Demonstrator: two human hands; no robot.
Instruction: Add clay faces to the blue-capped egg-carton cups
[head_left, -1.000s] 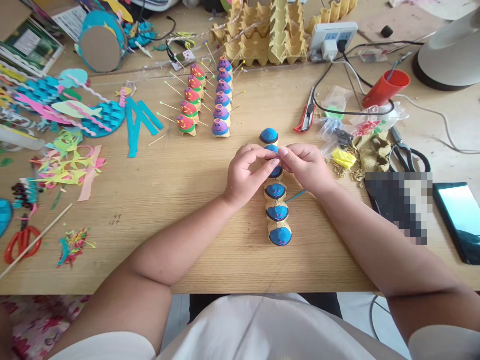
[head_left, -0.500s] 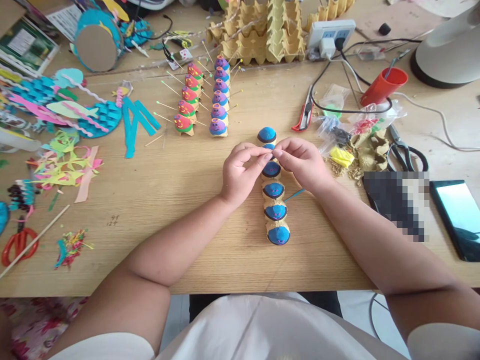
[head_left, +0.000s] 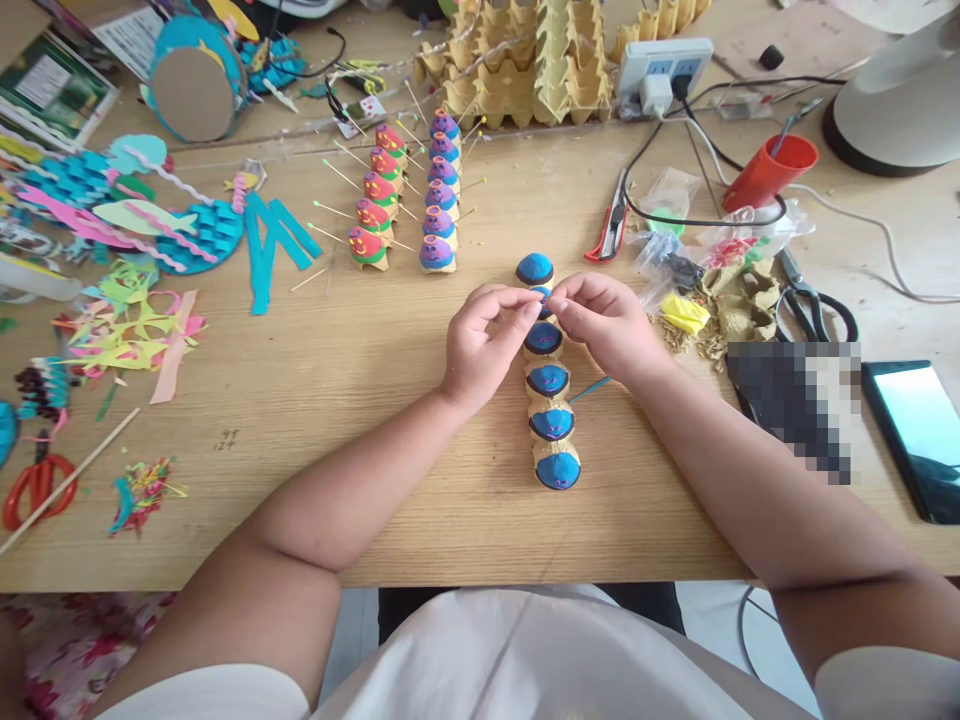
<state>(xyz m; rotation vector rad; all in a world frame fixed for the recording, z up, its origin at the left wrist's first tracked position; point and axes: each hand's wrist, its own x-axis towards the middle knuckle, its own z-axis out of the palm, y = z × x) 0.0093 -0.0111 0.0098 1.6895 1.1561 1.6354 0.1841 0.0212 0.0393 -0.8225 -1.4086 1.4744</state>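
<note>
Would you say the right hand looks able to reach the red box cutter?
Probably yes: the red box cutter lies just beyond the right hand, with bare tabletop between them. A black cable runs close beside it, though, and the fingers are pinched above the blue domes.

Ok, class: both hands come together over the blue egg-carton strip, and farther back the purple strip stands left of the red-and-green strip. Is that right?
No: the head view shows the purple strip farther back, right of the red-and-green strip. The left hand and right hand do come together over the blue egg-carton strip.
</note>
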